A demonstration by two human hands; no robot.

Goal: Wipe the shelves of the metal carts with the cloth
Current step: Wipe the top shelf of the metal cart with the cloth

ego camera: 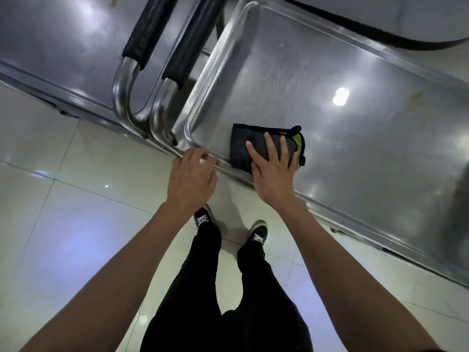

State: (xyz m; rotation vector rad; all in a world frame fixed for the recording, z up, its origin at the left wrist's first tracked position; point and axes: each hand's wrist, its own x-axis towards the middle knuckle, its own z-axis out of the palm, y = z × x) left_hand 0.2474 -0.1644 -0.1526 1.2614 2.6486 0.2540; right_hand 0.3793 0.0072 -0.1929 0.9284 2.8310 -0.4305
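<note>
A folded black cloth (243, 146) with a yellow edge lies on the top shelf of the right metal cart (342, 59), near its front left corner. My right hand (274, 168) presses flat on the cloth with straight, spread fingers. My left hand (190, 174) rests on the cart's front rim by the corner, fingers loosely curled over the edge. A second metal cart (63, 47) stands to the left, its shelf bare.
Two bent steel handles with black grips (149, 39) rise between the carts. A yellowish stain (416, 101) marks the right shelf. A dark-rimmed grey surface (380, 16) lies beyond the cart. Pale tiled floor (76, 199) and my feet are below.
</note>
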